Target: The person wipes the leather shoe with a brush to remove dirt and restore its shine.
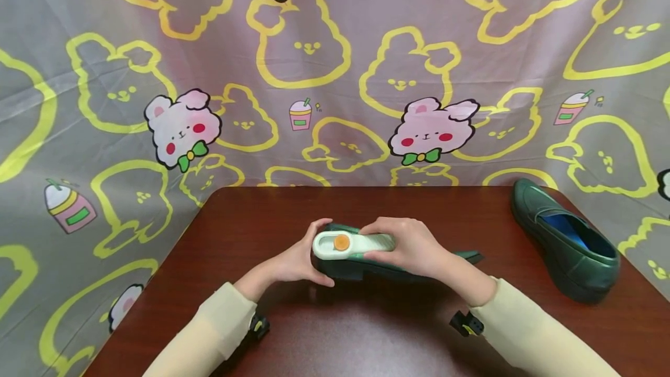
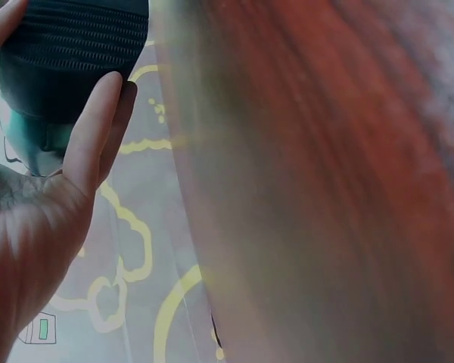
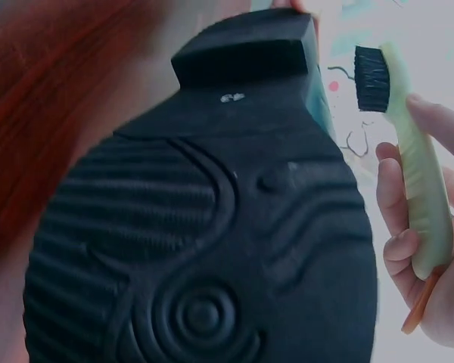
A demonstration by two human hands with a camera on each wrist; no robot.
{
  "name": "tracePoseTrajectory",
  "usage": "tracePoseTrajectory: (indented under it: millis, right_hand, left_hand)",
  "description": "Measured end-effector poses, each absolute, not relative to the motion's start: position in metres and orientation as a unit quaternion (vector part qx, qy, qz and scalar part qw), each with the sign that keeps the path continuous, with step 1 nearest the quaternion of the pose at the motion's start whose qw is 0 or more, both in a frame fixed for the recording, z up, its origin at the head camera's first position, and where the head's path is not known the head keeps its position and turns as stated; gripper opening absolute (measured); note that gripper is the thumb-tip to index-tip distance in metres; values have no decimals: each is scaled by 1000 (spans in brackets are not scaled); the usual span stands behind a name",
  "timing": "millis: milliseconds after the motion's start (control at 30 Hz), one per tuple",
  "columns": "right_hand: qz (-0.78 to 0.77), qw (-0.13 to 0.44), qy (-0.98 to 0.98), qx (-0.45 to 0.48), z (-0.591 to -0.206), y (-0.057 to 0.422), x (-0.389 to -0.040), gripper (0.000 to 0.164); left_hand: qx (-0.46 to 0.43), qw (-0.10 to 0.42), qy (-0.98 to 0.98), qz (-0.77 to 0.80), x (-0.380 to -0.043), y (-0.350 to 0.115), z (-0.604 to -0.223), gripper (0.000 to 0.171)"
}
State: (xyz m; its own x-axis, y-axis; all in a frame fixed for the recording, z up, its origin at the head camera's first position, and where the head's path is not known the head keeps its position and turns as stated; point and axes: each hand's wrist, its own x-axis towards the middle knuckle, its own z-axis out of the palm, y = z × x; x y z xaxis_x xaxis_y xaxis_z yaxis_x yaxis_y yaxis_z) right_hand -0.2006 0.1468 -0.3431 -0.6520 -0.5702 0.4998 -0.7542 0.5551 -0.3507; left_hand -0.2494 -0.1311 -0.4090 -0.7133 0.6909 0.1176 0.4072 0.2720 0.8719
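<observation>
A dark green leather shoe (image 1: 335, 269) is held above the table on its side, its ridged black sole (image 3: 204, 249) facing the right wrist camera. My left hand (image 1: 293, 260) grips the heel end (image 2: 76, 68), thumb on one side and fingers on the other. In my right hand (image 1: 413, 246) is a pale green brush (image 1: 361, 244) with an orange button on its head. Its black bristles (image 3: 371, 79) point toward the shoe in the right wrist view. From above, the brush head overlaps the heel part of the shoe.
A second dark green loafer (image 1: 570, 243) with a blue insole stands at the right side of the brown wooden table (image 1: 251, 214). Behind the table hangs a grey curtain (image 1: 356, 156) with yellow and pink cartoon animals.
</observation>
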Motion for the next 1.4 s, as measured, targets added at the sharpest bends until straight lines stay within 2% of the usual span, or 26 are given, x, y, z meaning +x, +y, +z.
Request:
tracePoseTrajectory:
  millis: [267,600,900,1000,1300,1400]
  right_hand:
    - [247,159,-869,399,-352,135,-204,34]
    - [208,250,-896,301,-336,130,-218,38]
    - [181,219,-875,392,-338,118,-198,37]
    - [167,219,-876,396,-340,116,-197,37]
    - [196,252,-910,263,-333,128,-215,38]
    - [207,256,-909,256,-332,135,-213,38]
  left_hand:
    - [369,144,783,480,-248,-133,-410,113]
    - [331,129,799,485,-241,-134,-409,112]
    - [387,146,755,509,-242,-134,-407,111]
    - [389,148,752,511,-243,-134,-406,112]
    - [355,133,789,484,-243,-131,-407,114]
    - [364,136,788,477,-244,-132,-408,114]
